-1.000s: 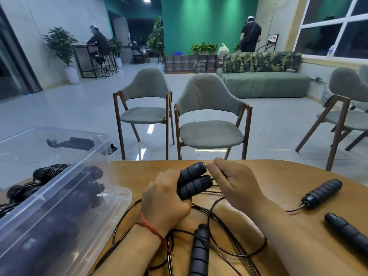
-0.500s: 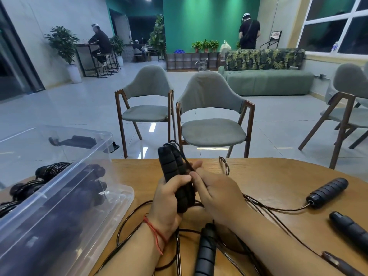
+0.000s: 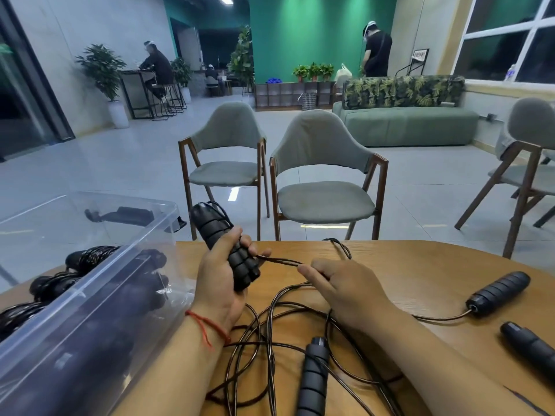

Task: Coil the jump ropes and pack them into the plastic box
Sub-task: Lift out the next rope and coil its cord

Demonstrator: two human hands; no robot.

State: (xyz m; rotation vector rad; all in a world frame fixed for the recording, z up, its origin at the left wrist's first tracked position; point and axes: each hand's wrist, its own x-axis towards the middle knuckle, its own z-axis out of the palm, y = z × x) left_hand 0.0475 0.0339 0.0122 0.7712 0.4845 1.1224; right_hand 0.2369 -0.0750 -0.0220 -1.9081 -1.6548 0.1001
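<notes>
Left hand (image 3: 222, 283): closed round the held handles (image 3: 225, 247), thumb on the near side; red string (image 3: 207, 322) on the wrist.
Held handles: black, ribbed, bunched together, top end leaning left, raised above the far edge of the table (image 3: 420, 265); a few turns of cord across the top end.
Right hand (image 3: 345, 289): palm down, fingertips pinching the cord (image 3: 279, 261), just right of the left hand.
Cord: stretched between the two hands, then slack loops on the table under both forearms.
Box (image 3: 90, 295): clear plastic, on the left side of the table, beside the left forearm.
Packed ropes (image 3: 90, 256): dark coils inside the box.
Spare handle (image 3: 312, 376): flat on the table between the forearms, among the loops.
Corded handle (image 3: 498, 292): right side of the table, well apart from the hands, thin cord leading from its end.
Edge handle (image 3: 528, 346): just in front of the corded handle, partly cut off by the frame.
Chairs (image 3: 324, 175): two, grey, beyond the table.
</notes>
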